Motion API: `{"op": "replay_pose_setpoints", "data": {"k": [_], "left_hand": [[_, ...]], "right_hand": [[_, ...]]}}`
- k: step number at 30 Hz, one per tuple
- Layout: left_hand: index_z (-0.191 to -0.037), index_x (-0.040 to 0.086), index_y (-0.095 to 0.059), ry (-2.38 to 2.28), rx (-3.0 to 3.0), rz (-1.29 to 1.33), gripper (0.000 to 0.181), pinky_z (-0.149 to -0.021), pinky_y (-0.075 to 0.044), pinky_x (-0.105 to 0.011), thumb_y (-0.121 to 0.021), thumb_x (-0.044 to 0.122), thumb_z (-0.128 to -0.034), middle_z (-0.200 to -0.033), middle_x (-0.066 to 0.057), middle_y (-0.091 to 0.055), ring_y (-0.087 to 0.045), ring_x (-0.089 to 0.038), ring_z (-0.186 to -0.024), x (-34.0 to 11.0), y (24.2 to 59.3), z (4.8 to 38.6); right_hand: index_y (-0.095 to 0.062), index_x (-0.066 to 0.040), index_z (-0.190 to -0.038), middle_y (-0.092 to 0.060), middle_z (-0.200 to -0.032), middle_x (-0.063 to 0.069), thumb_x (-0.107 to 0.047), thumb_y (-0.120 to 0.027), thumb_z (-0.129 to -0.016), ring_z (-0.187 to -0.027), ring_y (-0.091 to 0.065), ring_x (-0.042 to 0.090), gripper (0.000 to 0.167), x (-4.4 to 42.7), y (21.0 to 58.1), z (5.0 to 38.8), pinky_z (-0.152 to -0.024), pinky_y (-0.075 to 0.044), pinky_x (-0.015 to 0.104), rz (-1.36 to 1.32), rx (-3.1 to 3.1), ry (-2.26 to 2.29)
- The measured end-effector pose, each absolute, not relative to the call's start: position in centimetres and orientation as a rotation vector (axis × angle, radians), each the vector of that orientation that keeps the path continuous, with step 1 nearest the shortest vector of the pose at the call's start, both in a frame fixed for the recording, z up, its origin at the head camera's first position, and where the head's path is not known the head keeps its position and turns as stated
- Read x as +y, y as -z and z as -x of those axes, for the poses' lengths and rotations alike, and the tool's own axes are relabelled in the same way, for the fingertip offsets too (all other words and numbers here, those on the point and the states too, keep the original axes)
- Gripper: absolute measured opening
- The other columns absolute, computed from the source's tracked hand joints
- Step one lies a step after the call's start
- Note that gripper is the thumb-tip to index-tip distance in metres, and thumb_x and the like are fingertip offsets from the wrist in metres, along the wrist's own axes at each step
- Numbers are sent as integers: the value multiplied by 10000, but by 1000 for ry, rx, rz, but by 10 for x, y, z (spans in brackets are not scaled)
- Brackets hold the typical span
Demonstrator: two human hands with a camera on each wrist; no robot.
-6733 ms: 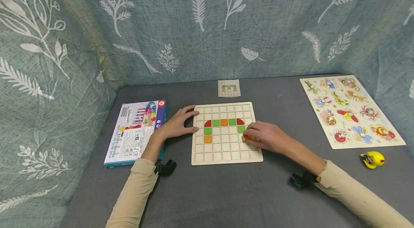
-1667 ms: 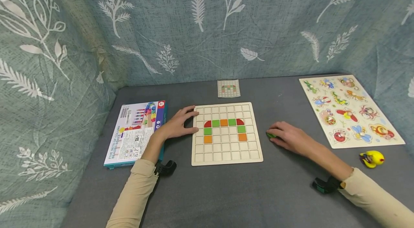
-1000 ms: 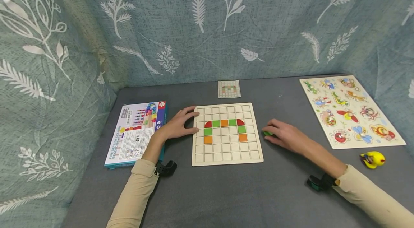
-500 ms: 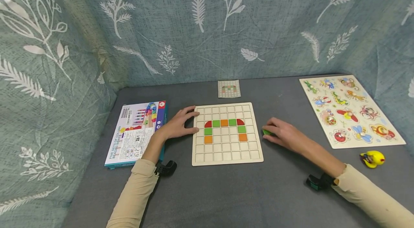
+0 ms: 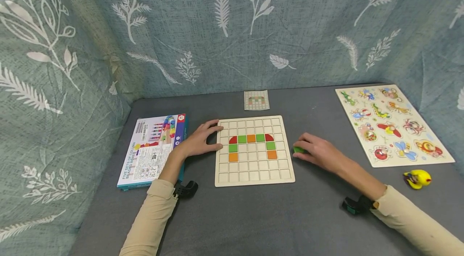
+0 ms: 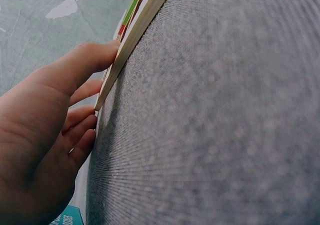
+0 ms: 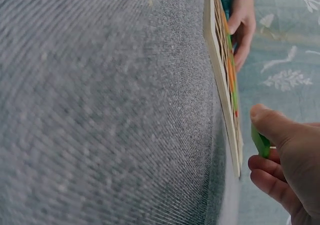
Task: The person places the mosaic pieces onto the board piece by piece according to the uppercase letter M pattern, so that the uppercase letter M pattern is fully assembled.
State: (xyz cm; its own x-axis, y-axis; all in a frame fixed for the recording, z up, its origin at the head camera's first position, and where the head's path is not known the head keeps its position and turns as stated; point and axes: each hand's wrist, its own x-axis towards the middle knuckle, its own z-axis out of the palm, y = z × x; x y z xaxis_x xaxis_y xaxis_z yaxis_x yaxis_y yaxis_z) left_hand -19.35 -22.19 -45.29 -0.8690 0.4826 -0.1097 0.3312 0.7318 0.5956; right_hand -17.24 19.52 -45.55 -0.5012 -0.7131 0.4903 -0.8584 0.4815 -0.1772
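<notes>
A wooden grid board [image 5: 253, 177] lies on the table. Red, green and orange tiles form an arch in its squares, with an orange tile [image 5: 272, 154] at the lower right end. My left hand [image 5: 198, 139] rests on the board's left edge, thumb and fingers spread along it; the left wrist view shows the thumb against the rim. Just off the right edge, my right hand [image 5: 317, 151] pinches a green tile [image 7: 260, 141] between thumb and fingers. In the head view the fingers hide part of that tile.
Behind the board lies a small pattern card [image 5: 256, 100]. A bead-set box [image 5: 150, 151] is left of the left forearm. An insect puzzle board [image 5: 393, 125] and a yellow rubber duck [image 5: 418, 178] lie on the right. A patterned curtain [image 5: 232, 46] closes off the back.
The orange tile that was in my right hand now lies in the board's right column. That hand moved right, took a green tile, then shifted slightly back left. The left hand stayed put.
</notes>
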Motion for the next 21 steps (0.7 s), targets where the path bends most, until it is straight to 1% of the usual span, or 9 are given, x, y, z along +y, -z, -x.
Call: {"op": "replay_pose_setpoints", "data": {"k": [11, 21], "left_hand": [[-1463, 106, -433, -857, 2676, -648, 659, -1135, -266, -622, -681, 340, -899, -1602, -130, -218, -189, -387, -1475, -222, 452, 194], [-1463, 112, -434, -859, 2678, -647, 660, -1132, -269, -622, -681, 349, -899, -1601, -128, -222, -196, -386, -1473, -222, 454, 194]], "right_hand": [[-682, -110, -900, -617, -877, -27, -195, -862, -689, -722, -585, 56, 290, 193, 457, 172, -618, -514, 258, -1327, -2337, -585], [-683, -101, -891, -611, -864, -19, -193, -863, -684, -697, -560, 45, 289, 187, 457, 172, -600, -497, 243, -1353, -2306, -617]]}}
